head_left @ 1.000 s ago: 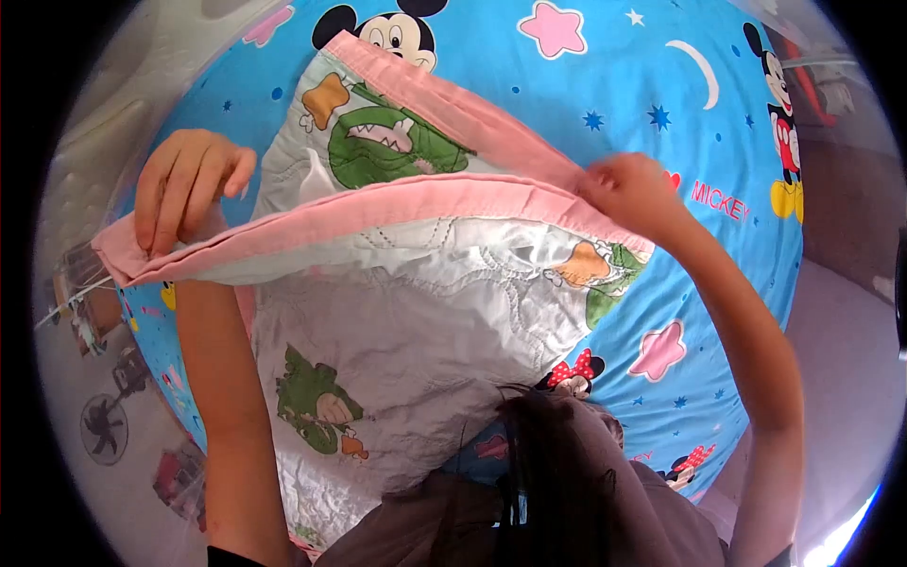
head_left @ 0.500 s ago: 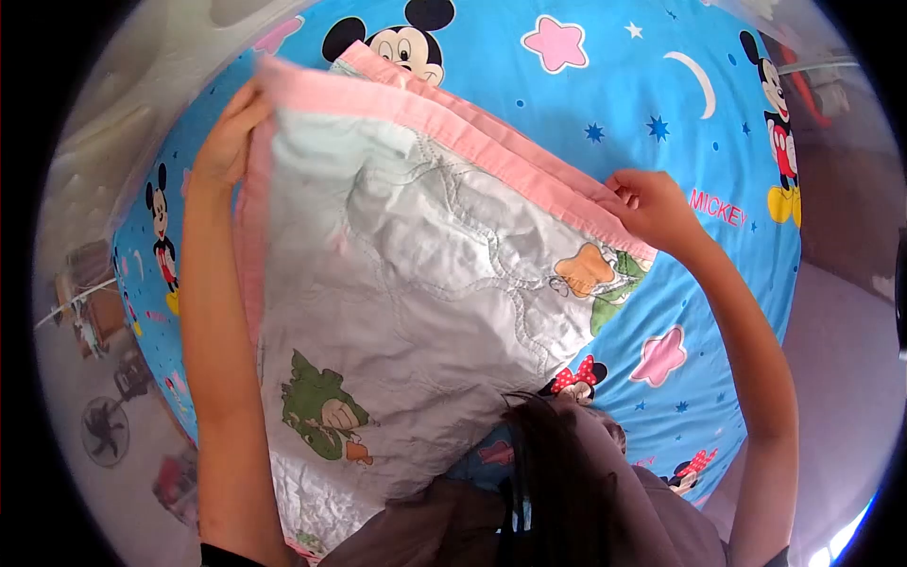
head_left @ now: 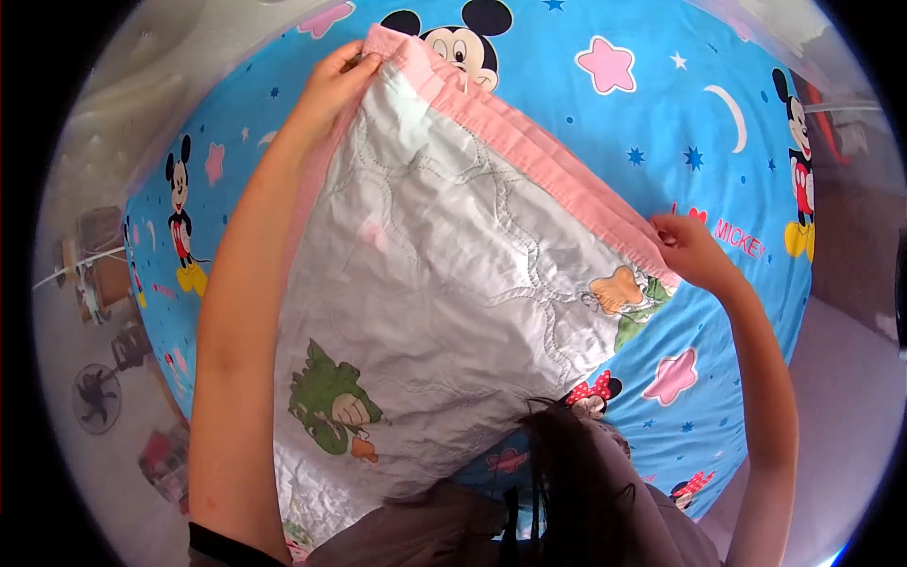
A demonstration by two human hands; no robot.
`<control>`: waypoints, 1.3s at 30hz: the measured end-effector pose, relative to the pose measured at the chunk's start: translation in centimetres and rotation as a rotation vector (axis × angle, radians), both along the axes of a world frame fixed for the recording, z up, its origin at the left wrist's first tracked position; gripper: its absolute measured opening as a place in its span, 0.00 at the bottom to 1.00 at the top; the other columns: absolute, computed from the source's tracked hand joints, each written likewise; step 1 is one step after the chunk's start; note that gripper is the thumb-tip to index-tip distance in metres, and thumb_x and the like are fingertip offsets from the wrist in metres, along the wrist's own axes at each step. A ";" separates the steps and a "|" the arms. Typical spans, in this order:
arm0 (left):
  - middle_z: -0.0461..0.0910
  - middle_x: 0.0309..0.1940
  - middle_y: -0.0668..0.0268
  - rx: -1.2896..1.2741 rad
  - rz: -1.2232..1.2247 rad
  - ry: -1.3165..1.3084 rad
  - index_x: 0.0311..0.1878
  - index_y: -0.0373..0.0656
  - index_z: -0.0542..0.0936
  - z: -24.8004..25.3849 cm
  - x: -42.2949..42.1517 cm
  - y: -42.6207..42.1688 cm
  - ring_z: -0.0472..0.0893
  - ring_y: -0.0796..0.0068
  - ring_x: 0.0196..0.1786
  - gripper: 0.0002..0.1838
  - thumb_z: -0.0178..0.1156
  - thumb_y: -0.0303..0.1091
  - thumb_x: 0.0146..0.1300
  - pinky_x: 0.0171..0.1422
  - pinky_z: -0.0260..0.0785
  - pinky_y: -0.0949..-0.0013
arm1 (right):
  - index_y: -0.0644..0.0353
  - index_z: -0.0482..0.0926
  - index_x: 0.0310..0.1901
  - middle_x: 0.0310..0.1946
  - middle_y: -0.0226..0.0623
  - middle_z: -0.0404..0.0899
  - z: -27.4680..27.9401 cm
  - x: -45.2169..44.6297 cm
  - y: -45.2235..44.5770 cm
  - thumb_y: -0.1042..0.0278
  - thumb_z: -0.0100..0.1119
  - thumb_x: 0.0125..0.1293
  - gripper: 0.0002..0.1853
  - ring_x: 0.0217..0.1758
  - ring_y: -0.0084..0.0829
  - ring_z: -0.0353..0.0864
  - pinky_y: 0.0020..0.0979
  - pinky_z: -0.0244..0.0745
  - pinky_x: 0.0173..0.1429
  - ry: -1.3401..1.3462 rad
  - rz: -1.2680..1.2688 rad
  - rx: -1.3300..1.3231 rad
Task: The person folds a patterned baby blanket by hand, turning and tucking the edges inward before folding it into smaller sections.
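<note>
A thin quilt [head_left: 425,255], pale with green and orange cartoon prints and a pink border, lies folded over in front of me. Its pink edges run in layers from the upper left to the right. My left hand [head_left: 342,83] pinches the far corner of the border. At the other end of that edge, my right hand [head_left: 694,250] grips the pink border near the right corner, with its fingers curled round it. Beneath the quilt is a blue bedsheet [head_left: 605,161] printed with cartoon mice, stars and moons.
Dark hair [head_left: 567,463] hangs in front of my body and covers part of the near side. A fan [head_left: 97,397] stands on the floor at the left, with a reddish item [head_left: 165,463] below it. Pale, see-through netting [head_left: 132,104] surrounds the bed.
My left hand has brought its corner of the quilt rightward and farther away, closer in line with the other pink layer. The right hand keeps its grip. The whole view has shifted slightly.
</note>
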State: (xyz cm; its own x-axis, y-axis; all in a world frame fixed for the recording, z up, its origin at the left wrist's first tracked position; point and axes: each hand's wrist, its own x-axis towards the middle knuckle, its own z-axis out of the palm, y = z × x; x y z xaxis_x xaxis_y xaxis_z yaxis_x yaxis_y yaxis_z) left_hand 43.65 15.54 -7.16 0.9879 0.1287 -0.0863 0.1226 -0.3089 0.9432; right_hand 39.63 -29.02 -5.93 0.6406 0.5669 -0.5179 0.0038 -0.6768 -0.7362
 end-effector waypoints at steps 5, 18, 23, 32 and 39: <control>0.76 0.32 0.72 -0.198 -0.065 0.024 0.42 0.40 0.77 0.6 0.6 -1.5 0.73 0.84 0.37 0.11 0.55 0.36 0.60 0.43 0.64 0.79 | 0.67 0.73 0.31 0.22 0.19 0.66 1.2 -0.1 -0.8 0.67 0.51 0.62 0.10 0.28 0.12 0.61 0.20 0.60 0.30 0.291 -0.134 0.140; 0.78 0.33 0.72 0.206 -0.233 0.250 0.42 0.38 0.77 0.0 2.2 0.2 0.73 0.84 0.36 0.13 0.56 0.36 0.59 0.41 0.64 0.79 | 0.67 0.72 0.33 0.22 0.25 0.70 0.2 -2.2 -0.3 0.73 0.53 0.59 0.06 0.27 0.16 0.66 0.21 0.62 0.31 0.104 -0.305 0.164; 0.78 0.33 0.72 0.138 0.092 -0.025 0.41 0.39 0.78 0.4 1.1 1.4 0.72 0.83 0.33 0.12 0.58 0.36 0.58 0.39 0.63 0.79 | 0.65 0.72 0.31 0.20 0.35 0.66 0.7 -2.6 -0.7 0.69 0.61 0.51 0.11 0.27 0.30 0.70 0.29 0.64 0.31 -0.252 -0.059 0.244; 0.77 0.39 0.67 0.467 0.416 -0.357 0.48 0.36 0.73 19.1 -12.5 1.6 0.74 0.80 0.41 0.14 0.57 0.29 0.59 0.45 0.65 0.76 | 0.60 0.73 0.25 0.24 0.32 0.73 6.1 -3.2 1.2 0.68 0.64 0.42 0.10 0.38 0.35 0.71 0.36 0.61 0.42 -0.591 0.264 0.291; 0.73 0.46 0.56 0.949 0.475 -0.686 0.49 0.37 0.70 28.6 -29.0 5.3 0.76 0.69 0.47 0.24 0.42 0.50 0.66 0.47 0.70 0.67 | 0.53 0.76 0.26 0.32 0.25 0.76 13.7 -8.7 1.6 0.66 0.65 0.37 0.11 0.45 0.28 0.70 0.39 0.55 0.51 -0.783 0.426 0.073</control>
State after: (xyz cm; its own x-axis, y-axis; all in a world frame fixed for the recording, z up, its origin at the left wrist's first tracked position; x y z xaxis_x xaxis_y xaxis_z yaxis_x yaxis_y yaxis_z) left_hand 14.69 20.84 21.46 0.6324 0.2124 0.7449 -0.0188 -0.9572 0.2889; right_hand 30.95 -27.40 7.79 0.5228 0.8521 0.0259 0.7636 -0.4545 -0.4585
